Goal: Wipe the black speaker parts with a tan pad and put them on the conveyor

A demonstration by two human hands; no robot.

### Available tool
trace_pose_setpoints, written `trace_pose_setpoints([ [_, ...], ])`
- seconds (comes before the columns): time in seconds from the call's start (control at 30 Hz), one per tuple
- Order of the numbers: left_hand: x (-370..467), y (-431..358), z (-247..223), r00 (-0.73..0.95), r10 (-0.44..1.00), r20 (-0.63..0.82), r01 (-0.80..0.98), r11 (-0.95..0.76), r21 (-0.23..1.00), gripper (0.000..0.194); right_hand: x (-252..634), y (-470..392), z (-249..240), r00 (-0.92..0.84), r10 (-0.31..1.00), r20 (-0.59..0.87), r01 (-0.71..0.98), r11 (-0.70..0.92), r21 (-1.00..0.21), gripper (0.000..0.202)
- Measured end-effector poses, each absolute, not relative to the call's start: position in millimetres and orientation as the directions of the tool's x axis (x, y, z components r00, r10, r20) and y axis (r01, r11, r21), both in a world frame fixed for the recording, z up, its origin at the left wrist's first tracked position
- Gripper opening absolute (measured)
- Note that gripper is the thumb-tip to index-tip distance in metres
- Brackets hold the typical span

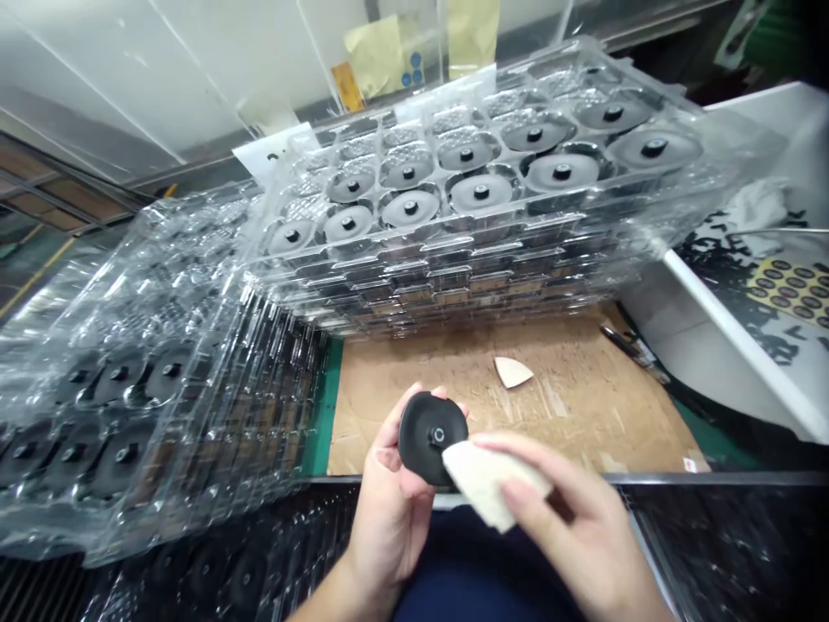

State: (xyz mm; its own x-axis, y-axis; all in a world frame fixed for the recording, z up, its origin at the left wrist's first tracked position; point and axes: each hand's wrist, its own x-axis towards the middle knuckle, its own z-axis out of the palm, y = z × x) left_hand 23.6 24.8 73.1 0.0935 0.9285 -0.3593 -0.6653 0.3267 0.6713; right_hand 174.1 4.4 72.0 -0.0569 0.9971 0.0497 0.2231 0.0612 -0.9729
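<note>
My left hand [395, 501] is closed around the edge of a black round disc [420, 432] with a small raised hub at its middle. The hub side of the disc faces up toward me. Between the thumb and fingers of my right hand [576, 510] is a folded off-white cloth [489, 479]. The cloth's tip touches or overlaps the right side of the disc near the hub. Beyond both hands, a small cream-coloured wedge-shaped piece [513, 372] lies on a cardboard sheet [401, 358].
Stacked clear plastic trays [414, 250] holding similar discs stand behind the cardboard. More such trays [161, 371] stand at the left. A pen-like tool [618, 341] lies at the cardboard's right. A white bin [731, 337] on the right holds black scraps and a yellow sticker sheet [790, 289].
</note>
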Motion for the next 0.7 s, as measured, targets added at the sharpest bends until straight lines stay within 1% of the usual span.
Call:
trace_pose_setpoints([
  [0.07, 20, 25, 73, 0.071, 0.926, -0.370, -0.668, 0.319, 0.672, 0.063, 182, 15, 57, 0.048, 0.990, -0.133, 0.114, -0.138, -0.984, 0.027],
  [0.1, 18, 24, 73, 0.066, 0.924, -0.377, -0.672, 0.321, 0.668, 0.062, 185, 19, 52, 0.116, 0.974, -0.193, 0.103, -0.205, -0.973, 0.030],
  [0.13, 17, 24, 73, 0.066, 0.921, -0.383, -0.675, 0.324, 0.662, 0.061, 187, 21, 52, 0.180, 0.960, -0.216, 0.126, -0.240, -0.962, 0.033],
  [0.17, 16, 23, 73, 0.068, 0.921, -0.385, -0.679, 0.325, 0.658, 0.060, 187, 22, 55, 0.237, 0.951, -0.197, 0.182, -0.242, -0.953, 0.034],
  [0.2, 15, 22, 73, 0.073, 0.920, -0.385, -0.680, 0.328, 0.655, 0.060, 184, 22, 62, 0.271, 0.953, -0.135, 0.257, -0.207, -0.944, 0.032],
  [0.23, 15, 21, 73, 0.076, 0.921, -0.383, -0.679, 0.329, 0.656, 0.060, 180, 20, 71, 0.293, 0.955, -0.043, 0.335, -0.145, -0.931, 0.030],
  [0.27, 15, 20, 74, 0.074, 0.919, -0.387, -0.677, 0.331, 0.657, 0.061, 173, 18, 81, 0.278, 0.957, 0.081, 0.414, -0.044, -0.909, 0.029],
  [0.33, 13, 18, 76, 0.093, 0.903, -0.420, -0.669, 0.369, 0.645, 0.057, 156, 14, 101, 0.127, 0.928, 0.351, 0.520, 0.239, -0.820, 0.032],
  [0.37, 10, 17, 77, 0.106, 0.893, -0.437, -0.666, 0.390, 0.636, 0.055, 148, 13, 108, 0.019, 0.896, 0.444, 0.521, 0.370, -0.769, 0.033],
  [0.4, 8, 17, 78, 0.115, 0.887, -0.447, -0.667, 0.403, 0.626, 0.053, 140, 13, 114, -0.091, 0.873, 0.479, 0.493, 0.458, -0.740, 0.034],
  [0.43, 4, 16, 78, 0.124, 0.884, -0.451, -0.670, 0.410, 0.619, 0.053, 134, 15, 117, -0.196, 0.864, 0.464, 0.452, 0.500, -0.739, 0.032],
  [0.47, 1, 16, 77, 0.129, 0.886, -0.445, -0.675, 0.407, 0.616, 0.052, 130, 17, 119, -0.288, 0.862, 0.418, 0.413, 0.505, -0.758, 0.030],
  [0.53, -5, 16, 74, 0.122, 0.894, -0.432, -0.686, 0.390, 0.614, 0.050, 122, 26, 120, -0.383, 0.874, 0.300, 0.406, 0.451, -0.795, 0.026],
  [0.57, -7, 16, 72, 0.127, 0.890, -0.438, -0.687, 0.398, 0.608, 0.047, 119, 31, 119, -0.378, 0.881, 0.286, 0.433, 0.440, -0.787, 0.025],
  [0.6, -8, 15, 71, 0.144, 0.883, -0.446, -0.686, 0.414, 0.598, 0.043, 115, 35, 118, -0.338, 0.887, 0.314, 0.469, 0.448, -0.761, 0.025],
  [0.67, -10, 15, 73, 0.180, 0.880, -0.440, -0.698, 0.430, 0.574, 0.037, 108, 38, 117, -0.265, 0.868, 0.419, 0.522, 0.495, -0.695, 0.029],
  [0.7, -12, 15, 74, 0.193, 0.884, -0.426, -0.708, 0.426, 0.563, 0.039, 107, 37, 116, -0.269, 0.849, 0.455, 0.517, 0.526, -0.676, 0.030],
])
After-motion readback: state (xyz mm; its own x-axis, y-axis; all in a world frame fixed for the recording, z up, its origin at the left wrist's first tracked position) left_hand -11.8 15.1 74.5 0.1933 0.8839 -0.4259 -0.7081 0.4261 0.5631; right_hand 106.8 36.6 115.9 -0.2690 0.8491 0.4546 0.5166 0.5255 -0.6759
